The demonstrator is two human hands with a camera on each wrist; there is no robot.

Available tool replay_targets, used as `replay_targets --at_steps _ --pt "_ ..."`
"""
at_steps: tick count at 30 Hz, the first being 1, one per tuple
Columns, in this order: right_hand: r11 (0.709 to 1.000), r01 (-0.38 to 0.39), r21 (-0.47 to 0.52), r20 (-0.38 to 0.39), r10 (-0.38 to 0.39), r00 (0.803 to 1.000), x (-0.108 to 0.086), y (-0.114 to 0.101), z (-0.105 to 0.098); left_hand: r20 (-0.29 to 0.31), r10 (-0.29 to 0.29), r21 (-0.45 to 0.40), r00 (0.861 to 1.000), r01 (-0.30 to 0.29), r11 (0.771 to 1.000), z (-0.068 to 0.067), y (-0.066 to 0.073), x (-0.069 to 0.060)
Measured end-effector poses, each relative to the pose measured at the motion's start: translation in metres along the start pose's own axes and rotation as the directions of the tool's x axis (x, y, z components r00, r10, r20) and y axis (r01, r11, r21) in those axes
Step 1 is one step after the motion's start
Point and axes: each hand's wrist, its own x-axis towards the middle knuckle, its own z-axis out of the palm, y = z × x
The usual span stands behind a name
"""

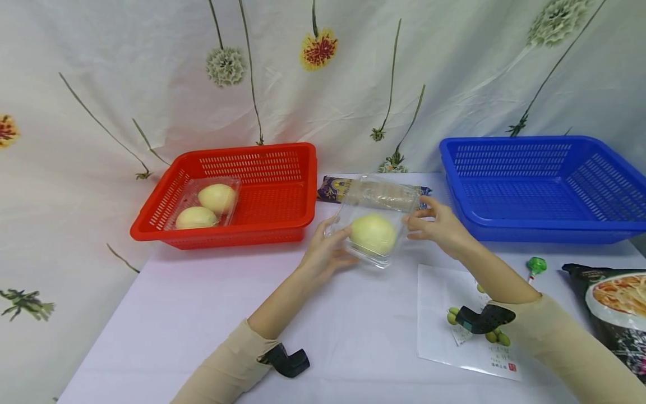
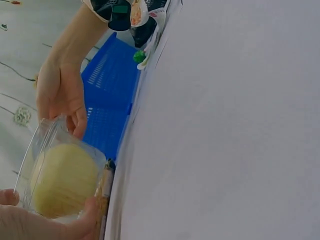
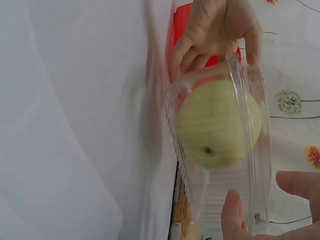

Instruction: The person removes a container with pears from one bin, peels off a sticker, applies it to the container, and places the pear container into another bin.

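A clear plastic box [image 1: 381,197] with one pale yellow, round fruit [image 1: 373,234] inside is held tilted above the table. The left hand [image 1: 325,252] grips its left side, thumb on the near face. At its right edge is the right hand [image 1: 438,227], with bent fingers around the rim. In the left wrist view the fruit [image 2: 66,180] shows through the plastic, above the left hand [image 2: 42,222]. The right wrist view shows the fruit [image 3: 217,125] toward the left-hand end, and the right hand [image 3: 290,215] spans the other end.
A red basket [image 1: 272,221] at left holds another clear box with two fruits [image 1: 217,197]. At right stands a blue basket [image 1: 535,224]. Behind the held box lies a patterned packet [image 1: 331,189]. Nearer are a printed sheet [image 1: 434,336], green lollipop [image 1: 536,265] and dark food bag [image 1: 621,331].
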Motion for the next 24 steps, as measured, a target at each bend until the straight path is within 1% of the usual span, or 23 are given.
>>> replay_targets --at_steps 3,6,8,10,13,16,19,24 --pt "1.0 -0.013 -0.028 -0.017 0.012 1.0 0.005 0.004 -0.002 -0.013 -0.024 0.018 1.0 0.025 1.0 -0.007 -0.003 0.004" --pt "0.999 -0.039 -0.018 -0.018 0.038 0.999 0.009 0.009 -0.004 -0.017 -0.042 0.042 0.999 0.042 0.998 -0.012 -0.004 0.008" --pt "0.998 -0.059 -0.008 -0.027 0.059 0.998 0.012 0.011 -0.005 -0.02 -0.054 0.043 0.998 0.055 0.998 -0.015 -0.004 0.01" --pt "0.997 -0.075 0.021 -0.033 0.076 0.997 0.014 0.014 -0.006 -0.018 -0.063 0.039 0.998 0.064 0.997 -0.018 -0.004 0.012" --pt "0.992 -0.092 0.083 -0.022 0.094 0.995 0.016 0.018 -0.007 -0.039 -0.074 0.028 0.996 0.075 0.997 -0.019 -0.002 0.014" --pt "0.985 -0.097 0.143 0.0 0.098 0.995 0.015 0.021 -0.007 -0.08 -0.064 0.049 0.995 0.068 0.996 -0.017 -0.001 0.014" --pt "0.98 -0.092 0.176 0.004 0.093 0.996 0.009 0.024 -0.004 -0.115 -0.033 0.068 0.993 0.041 0.997 -0.015 -0.002 0.014" --pt "0.968 -0.094 0.234 0.0 0.097 0.995 -0.004 0.028 0.001 -0.127 0.044 0.096 0.991 -0.032 0.995 -0.009 -0.004 0.014"
